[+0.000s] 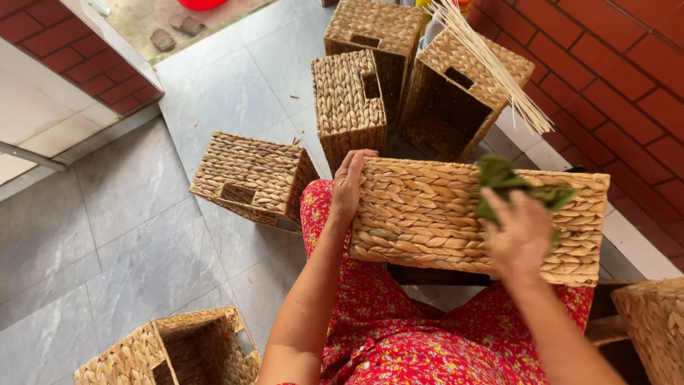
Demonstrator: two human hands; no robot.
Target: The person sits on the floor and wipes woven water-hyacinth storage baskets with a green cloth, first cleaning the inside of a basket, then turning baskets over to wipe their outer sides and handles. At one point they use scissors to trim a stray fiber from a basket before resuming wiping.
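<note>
resting on my lap, a woven basket (456, 214): left hand (347, 187) lies flat and open on its end, right hand (521, 235) closed round a green cloth (509, 182). three more empty baskets (349, 100) behind.

Basket (456, 221) on lap; left hand (347, 187) at its left end; cloth (509, 184) on top.

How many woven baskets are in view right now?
7: one on the lap, three by the brick wall, one on the floor tiles, two at bottom corners; more may be hidden.

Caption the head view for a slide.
Left hand steadies a woven basket on the lap; right hand presses a green cloth on it.
</note>
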